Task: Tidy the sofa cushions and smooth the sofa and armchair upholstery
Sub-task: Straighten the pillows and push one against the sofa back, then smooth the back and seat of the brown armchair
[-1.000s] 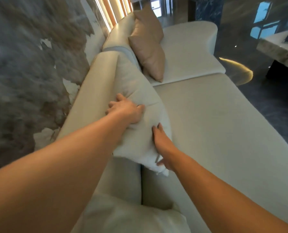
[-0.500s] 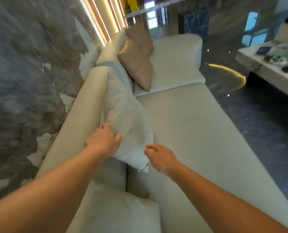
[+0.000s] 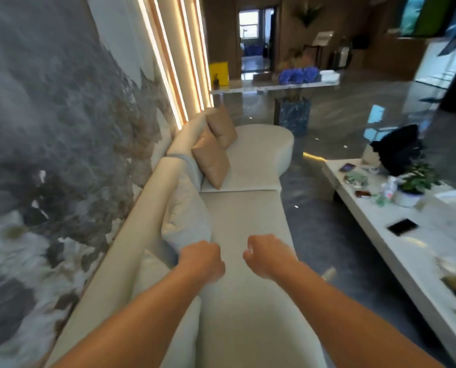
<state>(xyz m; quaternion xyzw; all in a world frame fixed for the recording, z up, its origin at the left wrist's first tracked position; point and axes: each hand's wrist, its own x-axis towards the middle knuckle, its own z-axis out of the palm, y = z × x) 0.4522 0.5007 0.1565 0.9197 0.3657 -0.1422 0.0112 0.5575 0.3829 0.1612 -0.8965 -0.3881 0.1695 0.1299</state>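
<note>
Both hands have come off the pale cushion since a second ago, when the left hand pressed its top and the right hand lay flat on its face; half a second ago the left was still on it. The view has also risen, so far more of the room shows.

At far left runs a grey marbled wall with lit vertical strips, and the sofa backrest lies close along it. The pale cushion leans upright against that backrest, its lower corner just beyond the left hand. Its fabric looks plump, with a soft crease down the middle. Farther along, two tan cushions lean one behind the other on the rounded end section.

The left hand hangs over the seat near the backrest, fingers curled into a loose fist, holding nothing. The right hand hovers beside it, also loosely curled and empty, with a clear gap between the two. The seat ahead of them is smooth, bare and long.

To the right of the sofa's edge a strip of dark glossy floor lies open. Beyond it stands a low white table carrying a phone, a potted plant and small clutter.
</note>
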